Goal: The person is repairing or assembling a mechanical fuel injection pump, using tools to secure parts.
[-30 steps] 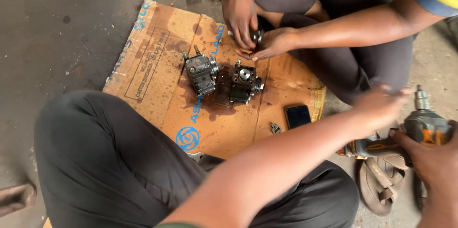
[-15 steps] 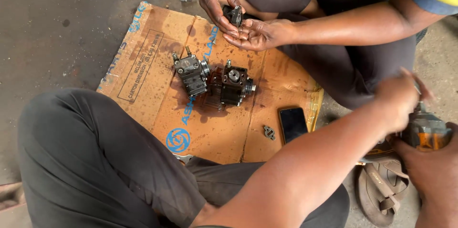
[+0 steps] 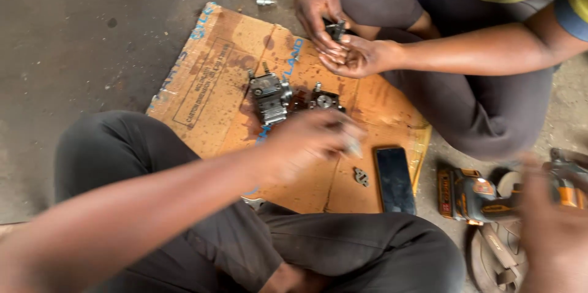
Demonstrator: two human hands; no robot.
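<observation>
My left hand (image 3: 309,146) reaches across my knee over the oil-stained cardboard (image 3: 202,91), blurred, with its fingers closed on a small pale metal piece (image 3: 353,145). It hovers just in front of two dark, greasy metal pump bodies (image 3: 269,94) (image 3: 324,101) standing side by side. My right hand (image 3: 548,225), also blurred, grips the rear of an orange and black power tool (image 3: 474,198) on the floor at the right.
A person sitting opposite holds a small dark part (image 3: 335,28) between both hands (image 3: 352,54). A black phone (image 3: 394,179) and a small metal bracket (image 3: 361,176) lie on the cardboard's near right corner. A silver fitting (image 3: 264,1) lies on the concrete. A sandal (image 3: 490,256) sits under the tool.
My left hand has left the power tool and swung left over the cardboard toward the pump bodies. The view shifted right. The other person raised the small part between their hands.
</observation>
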